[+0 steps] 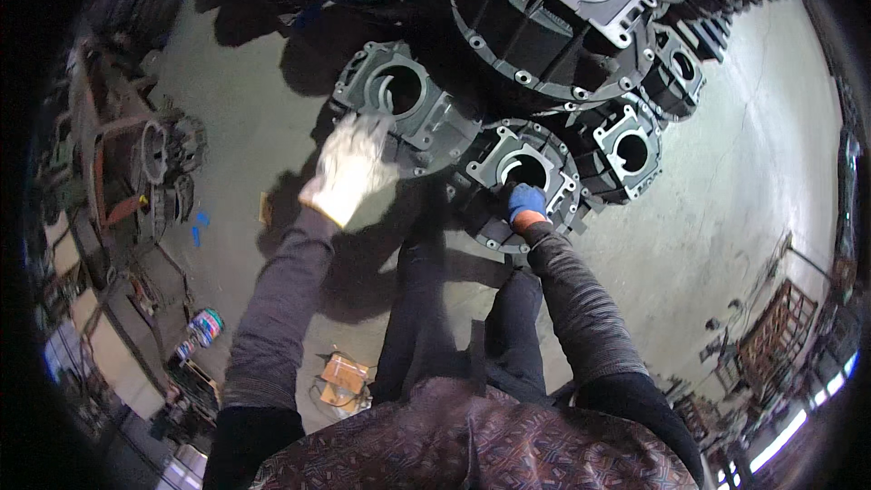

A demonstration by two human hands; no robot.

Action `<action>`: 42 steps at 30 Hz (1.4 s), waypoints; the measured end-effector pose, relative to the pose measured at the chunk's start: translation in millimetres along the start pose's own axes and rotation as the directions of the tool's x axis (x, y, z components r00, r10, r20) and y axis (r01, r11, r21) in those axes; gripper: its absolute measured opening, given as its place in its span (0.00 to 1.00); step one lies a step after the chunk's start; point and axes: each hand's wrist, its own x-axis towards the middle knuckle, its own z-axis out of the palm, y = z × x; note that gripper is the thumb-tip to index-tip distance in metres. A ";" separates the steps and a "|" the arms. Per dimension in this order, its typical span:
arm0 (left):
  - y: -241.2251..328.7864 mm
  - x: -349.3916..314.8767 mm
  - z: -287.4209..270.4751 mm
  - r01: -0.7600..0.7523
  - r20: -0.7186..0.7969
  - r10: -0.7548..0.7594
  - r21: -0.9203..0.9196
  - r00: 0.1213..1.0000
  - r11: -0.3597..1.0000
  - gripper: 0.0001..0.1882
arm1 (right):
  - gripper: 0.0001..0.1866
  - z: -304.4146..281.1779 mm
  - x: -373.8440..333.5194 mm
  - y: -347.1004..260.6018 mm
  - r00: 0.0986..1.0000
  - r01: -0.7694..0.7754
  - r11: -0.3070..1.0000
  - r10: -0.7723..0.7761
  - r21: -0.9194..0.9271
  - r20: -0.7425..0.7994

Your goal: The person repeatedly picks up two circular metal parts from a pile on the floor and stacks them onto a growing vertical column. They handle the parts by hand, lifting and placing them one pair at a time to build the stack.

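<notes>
My left hand [349,168], in a white glove, is blurred beside the near left edge of a grey metal housing [438,122]. Its fingers look stretched out and the thumb stands apart; whether they touch the metal is unclear. My right hand [527,203], in a blue glove with an orange cuff, is closed on the near rim of the round opening in another grey housing [558,183]. The fingertips are hidden inside that opening. This second housing has a flanged, bolt-holed edge and lies in front of my legs, right of the first.
Larger housings [544,27] crowd the far side, with smaller ones [632,150] to the right. Machinery parts [127,172] line the left of the grey floor [726,181]. Cardboard [345,377] lies near my feet, and a rusty metal rack [776,331] stands at right.
</notes>
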 end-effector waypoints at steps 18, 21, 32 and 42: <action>-33.8 128.0 47.9 -0.287 0.542 0.242 -0.001 0.805 0.958 0.40 | 0.23 -29.3 -4.9 -4.2 0.950 -0.223 0.907 0.121 0.358 0.287; -25.3 127.0 40.1 -0.274 0.570 0.195 0.055 0.798 0.960 0.42 | 0.20 -43.2 -19.0 -2.4 0.965 -0.089 0.964 0.021 0.251 0.261; -6.3 117.8 25.4 -0.273 0.556 0.163 0.120 0.815 0.955 0.44 | 0.16 -63.2 -221.7 52.3 0.982 -0.100 0.944 0.042 0.315 0.186; 28.7 98.0 -24.0 -0.218 0.669 0.115 0.072 0.735 0.973 0.32 | 0.31 46.7 -528.8 13.4 0.798 -0.599 0.594 0.382 0.537 0.467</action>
